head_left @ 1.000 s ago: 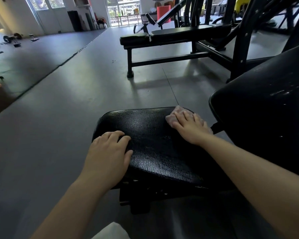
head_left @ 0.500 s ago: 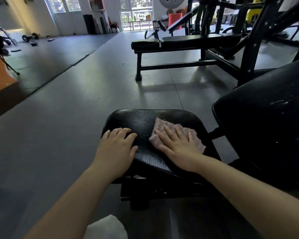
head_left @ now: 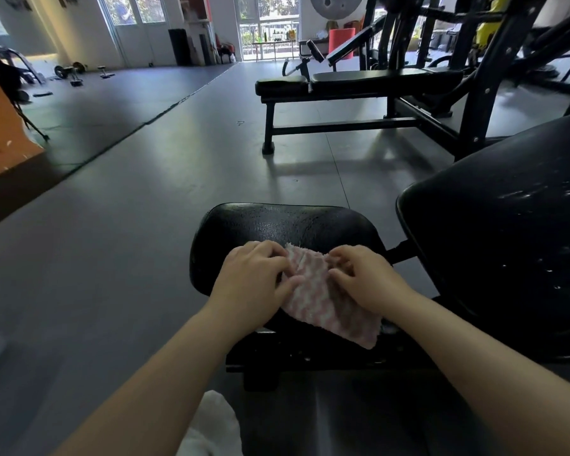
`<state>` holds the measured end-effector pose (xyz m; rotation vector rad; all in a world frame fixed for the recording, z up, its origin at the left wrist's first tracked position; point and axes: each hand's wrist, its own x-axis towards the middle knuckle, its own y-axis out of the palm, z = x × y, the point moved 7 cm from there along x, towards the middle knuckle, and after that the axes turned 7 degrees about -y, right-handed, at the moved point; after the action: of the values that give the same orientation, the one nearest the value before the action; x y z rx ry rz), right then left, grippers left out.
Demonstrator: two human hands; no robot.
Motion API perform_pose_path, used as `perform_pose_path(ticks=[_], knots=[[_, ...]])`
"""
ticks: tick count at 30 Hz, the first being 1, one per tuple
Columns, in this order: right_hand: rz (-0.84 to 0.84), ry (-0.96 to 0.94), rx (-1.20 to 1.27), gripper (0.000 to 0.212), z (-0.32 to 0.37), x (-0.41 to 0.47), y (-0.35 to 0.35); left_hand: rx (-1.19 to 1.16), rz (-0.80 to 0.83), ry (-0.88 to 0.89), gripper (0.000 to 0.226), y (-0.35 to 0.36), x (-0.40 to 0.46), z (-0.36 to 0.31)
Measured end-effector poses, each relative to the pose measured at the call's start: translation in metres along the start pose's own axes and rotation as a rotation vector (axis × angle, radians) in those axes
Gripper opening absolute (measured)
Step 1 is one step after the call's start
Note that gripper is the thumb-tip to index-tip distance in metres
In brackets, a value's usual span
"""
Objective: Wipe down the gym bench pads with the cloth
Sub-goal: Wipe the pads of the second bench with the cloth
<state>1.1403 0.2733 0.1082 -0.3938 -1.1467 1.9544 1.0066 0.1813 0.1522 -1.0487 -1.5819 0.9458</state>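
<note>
While both hands work at a pink-and-white cloth [head_left: 323, 302], it lies on the near half of a small black seat pad [head_left: 277, 225], with its lower right corner hanging off the pad's near edge. The left hand [head_left: 254, 284] has its fingers [head_left: 270, 255] curled down onto the cloth's left edge, thumb pressed along the fabric, pinching it. The right hand [head_left: 366, 278] also has curled fingers bunching the cloth's top right edge; how firmly it grips I cannot tell. A larger, tilted back pad [head_left: 507, 232] stands just to the right, dark and scuffed with pale marks. Grey gym floor [head_left: 112, 241] stretches beyond, with another bench [head_left: 359, 80] further off.

Risks, as a judgement: the hands seem to be refolding or regathering the cloth rather than wiping. Because a corner already overhangs the edge, a loose pinch from either hand could let the cloth slide off onto the floor and pick up grit, which would then be smeared onto the pads. If the cloth is left bunched, only a small ridge will touch the surface and the far half of the seat pad could be missed. The pad's texture looks cracked and glossy, so the cloth's fibres may snag. The back pad looks untouched and could be forgotten.
</note>
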Motion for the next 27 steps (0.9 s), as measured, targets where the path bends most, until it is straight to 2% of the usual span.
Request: perform_pose_path(ticks=[3, 7, 11, 13, 15, 18, 22, 24, 26, 27], knots=[[0.069, 0.079, -0.068, 0.019, -0.007, 0.004, -0.003, 0.108, 0.103, -0.032, 0.038, 0.008, -0.004, -0.003], [0.101, 0.080, -0.072, 0.012, -0.008, 0.004, -0.009, 0.209, 0.119, -0.075, 0.045, 0.011, -0.007, 0.002], [-0.046, -0.002, -0.052, 0.008, 0.007, 0.016, -0.033, 0.149, 0.088, -0.104, 0.023, 0.006, -0.010, 0.004], [-0.160, -0.045, 0.013, 0.010, 0.018, 0.023, -0.044, 0.052, -0.013, -0.114, 0.019, -0.001, -0.012, 0.005], [-0.200, -0.060, 0.050, 0.018, 0.025, 0.029, -0.044, -0.004, -0.094, -0.122, 0.021, -0.009, -0.014, 0.006], [-0.125, -0.051, -0.002, 0.038, 0.027, 0.028, -0.020, 0.126, 0.049, -0.142, 0.033, 0.000, -0.017, 0.008], [-0.200, -0.141, 0.055, 0.038, 0.037, 0.015, 0.004, 0.119, -0.014, -0.122, 0.038, -0.002, -0.016, 0.015], [-0.071, -0.230, -0.062, 0.043, 0.049, 0.010, 0.023, 0.120, -0.039, -0.082, 0.037, 0.000, -0.013, 0.016], [0.122, -0.252, -0.224, 0.070, 0.051, 0.003, 0.044, 0.128, -0.031, -0.043, 0.038, 0.001, -0.012, 0.013], [0.167, -0.237, -0.260, 0.083, 0.045, 0.000, 0.050, 0.137, -0.024, -0.021, 0.040, 0.002, -0.011, 0.011]])
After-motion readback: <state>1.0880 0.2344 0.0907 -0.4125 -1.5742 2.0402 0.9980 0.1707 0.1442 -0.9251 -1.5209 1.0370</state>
